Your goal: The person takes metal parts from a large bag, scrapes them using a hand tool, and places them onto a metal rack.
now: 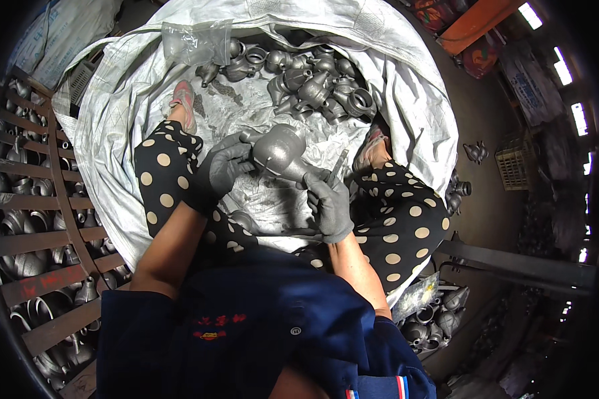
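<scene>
Between my hands is a grey metal casting [279, 147], round-bodied with short necks, held above the white sack cloth. My left hand [229, 166], in a grey glove, has its fingers closed on the casting's left side. At its lower right neck, my gloved right hand [329, 206] grips it. A thin, light stick-like tool [341, 162] sticks up beside the right fingers; its lower end is hidden, and I cannot make out its kind. Several similar castings [313, 90] lie heaped at the far side of the sack. A part of another casting [244, 220] shows below my left hand.
The large white sack [412, 86] spreads around my legs, with a clear plastic bag [196, 43] on its far rim. At left, a rusty slatted metal cage [33, 203] holds more castings. More castings [436, 322] lie at lower right. A crate [514, 165] stands at right.
</scene>
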Demonstrator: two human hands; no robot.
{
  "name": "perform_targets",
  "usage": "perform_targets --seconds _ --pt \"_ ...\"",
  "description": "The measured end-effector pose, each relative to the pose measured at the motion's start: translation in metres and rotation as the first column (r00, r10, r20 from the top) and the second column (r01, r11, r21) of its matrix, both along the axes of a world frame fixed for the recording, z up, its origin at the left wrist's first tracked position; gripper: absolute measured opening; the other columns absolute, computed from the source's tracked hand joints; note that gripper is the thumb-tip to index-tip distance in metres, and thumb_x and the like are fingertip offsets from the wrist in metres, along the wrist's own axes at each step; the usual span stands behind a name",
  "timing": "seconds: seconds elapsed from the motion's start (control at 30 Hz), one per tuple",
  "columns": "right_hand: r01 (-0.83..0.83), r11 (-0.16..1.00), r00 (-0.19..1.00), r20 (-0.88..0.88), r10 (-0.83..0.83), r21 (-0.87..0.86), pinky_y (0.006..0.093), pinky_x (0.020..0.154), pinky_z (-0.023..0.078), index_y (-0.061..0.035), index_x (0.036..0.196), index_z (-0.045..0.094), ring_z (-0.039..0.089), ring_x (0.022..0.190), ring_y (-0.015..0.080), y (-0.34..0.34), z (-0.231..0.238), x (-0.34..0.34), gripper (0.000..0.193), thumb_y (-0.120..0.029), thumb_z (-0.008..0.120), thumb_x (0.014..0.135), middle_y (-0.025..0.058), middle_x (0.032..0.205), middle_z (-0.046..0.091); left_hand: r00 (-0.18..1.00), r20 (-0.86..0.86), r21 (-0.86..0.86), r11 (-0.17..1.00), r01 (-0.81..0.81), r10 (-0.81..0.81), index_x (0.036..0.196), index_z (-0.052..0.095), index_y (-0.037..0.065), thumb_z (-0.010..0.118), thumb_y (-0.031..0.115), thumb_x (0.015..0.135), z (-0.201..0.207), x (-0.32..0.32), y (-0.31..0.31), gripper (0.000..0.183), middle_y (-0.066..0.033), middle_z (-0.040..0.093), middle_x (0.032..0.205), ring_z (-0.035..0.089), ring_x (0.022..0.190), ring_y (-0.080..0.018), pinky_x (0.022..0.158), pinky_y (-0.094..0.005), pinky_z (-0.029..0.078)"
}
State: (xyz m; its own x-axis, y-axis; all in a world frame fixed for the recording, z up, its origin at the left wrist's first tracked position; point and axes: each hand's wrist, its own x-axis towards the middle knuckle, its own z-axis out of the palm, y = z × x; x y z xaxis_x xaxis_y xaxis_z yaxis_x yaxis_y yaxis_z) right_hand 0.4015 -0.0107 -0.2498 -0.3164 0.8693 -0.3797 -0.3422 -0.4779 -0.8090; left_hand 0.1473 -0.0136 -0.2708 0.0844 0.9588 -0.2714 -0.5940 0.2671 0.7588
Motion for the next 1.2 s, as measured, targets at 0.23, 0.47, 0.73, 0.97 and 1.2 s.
perform_targets --seconds 0.23,0.47,0.73,0.97,1.2 --pt "-0.005 0.982 0.962 0.269 -0.048 0.190 0.0175 0.060 0.040 0.0062 0.113 0.062 0.051 0.066 0.0027 -0.001 -0.003 -0.002 0.034 -0.008 0.071 0.083 -0.0010 0.080 0.064 0.984 0.176 0.062 0.998 -0.001 -0.010 0.127 0.050 0.002 0.049 0.025 0.097 0.004 0.016 -0.005 0.038 -0.0121 0.058 0.124 0.053 0.121 -0.0256 0.100 -0.0428 0.045" --pt "-0.042 0.948 0.924 0.374 -0.083 0.316 0.0214 0.075 0.048 0.0073 0.115 0.061 0.059 0.083 0.0070 -0.008 -0.005 -0.012 0.038 -0.004 0.073 0.081 0.0048 0.094 0.066 0.968 0.252 0.128 0.991 -0.049 0.015 0.136 0.041 0.002 0.045 0.022 0.100 -0.004 0.024 -0.002 0.042 -0.0137 0.051 0.134 0.049 0.126 -0.0280 0.105 -0.0473 0.041" --pt "-0.108 0.887 0.888 0.445 -0.117 0.449 0.0241 0.066 0.046 0.0030 0.109 0.066 0.056 0.076 0.0086 -0.015 -0.011 -0.019 0.036 -0.013 0.075 0.077 0.0065 0.091 0.064 0.965 0.256 0.107 0.990 -0.092 0.062 0.139 0.037 -0.001 0.034 0.021 0.103 -0.011 0.025 0.005 0.043 -0.0149 0.051 0.132 0.052 0.123 -0.0252 0.102 -0.0420 0.046" --pt "-0.194 0.897 0.865 0.500 -0.034 0.398 0.0243 0.059 0.043 0.0012 0.118 0.062 0.049 0.065 0.0071 -0.025 -0.001 -0.025 0.047 -0.010 0.076 0.075 0.0062 0.093 0.062 0.945 0.276 0.117 0.969 -0.216 0.177 0.141 0.035 -0.001 0.036 0.019 0.101 -0.020 0.027 0.000 0.045 -0.0166 0.051 0.133 0.055 0.121 -0.0269 0.105 -0.0416 0.044" --pt "-0.147 0.936 0.929 0.371 0.020 0.319 0.0198 0.063 0.044 0.0040 0.125 0.055 0.052 0.071 0.0033 -0.024 -0.013 -0.030 0.054 -0.006 0.075 0.077 0.0059 0.107 0.063 0.917 0.296 0.151 0.935 -0.321 0.267 0.144 0.031 -0.002 0.040 0.010 0.098 -0.016 0.017 0.002 0.048 -0.0180 0.053 0.131 0.057 0.116 -0.0253 0.102 -0.0380 0.046"
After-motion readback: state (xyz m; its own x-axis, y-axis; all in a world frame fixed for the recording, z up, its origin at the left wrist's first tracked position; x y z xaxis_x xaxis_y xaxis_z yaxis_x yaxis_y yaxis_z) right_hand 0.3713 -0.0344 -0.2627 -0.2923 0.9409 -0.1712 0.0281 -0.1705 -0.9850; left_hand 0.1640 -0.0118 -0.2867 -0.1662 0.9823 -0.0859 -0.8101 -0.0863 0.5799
